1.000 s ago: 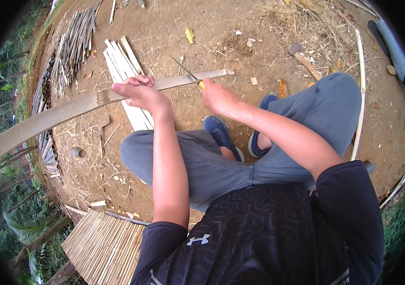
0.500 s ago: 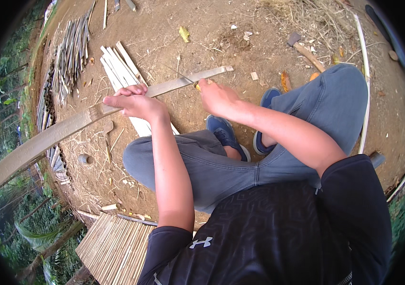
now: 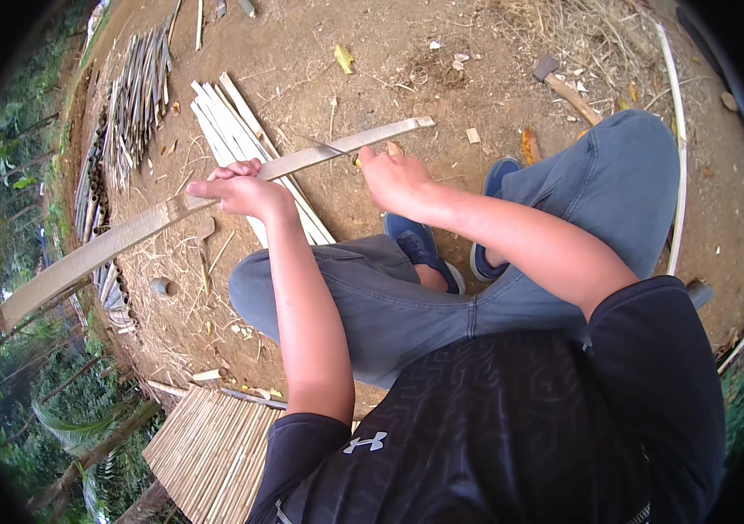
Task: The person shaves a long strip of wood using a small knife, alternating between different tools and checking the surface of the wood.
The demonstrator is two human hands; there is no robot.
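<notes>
Bamboo strip (image 3: 127,231) runs long from 8 o'clock to 2 o'clock, over the dirt, w/ left hand (image 3: 237,188) wrapped tight on its middle. Right hand (image 3: 394,175) at 1 o'clock is closed on a knife (image 3: 328,148), blade touching the strip. White sticks (image 3: 232,127) lie under, near 11 o'clock.

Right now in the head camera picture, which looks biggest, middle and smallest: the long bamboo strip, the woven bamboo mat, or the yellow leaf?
1. Long bamboo strip, held by both hands, stretching across the picture.
2. Woven bamboo mat, though the edge cuts it off and the lens bends things, so this is unsure.
3. Yellow leaf, clearly smallest.
</notes>
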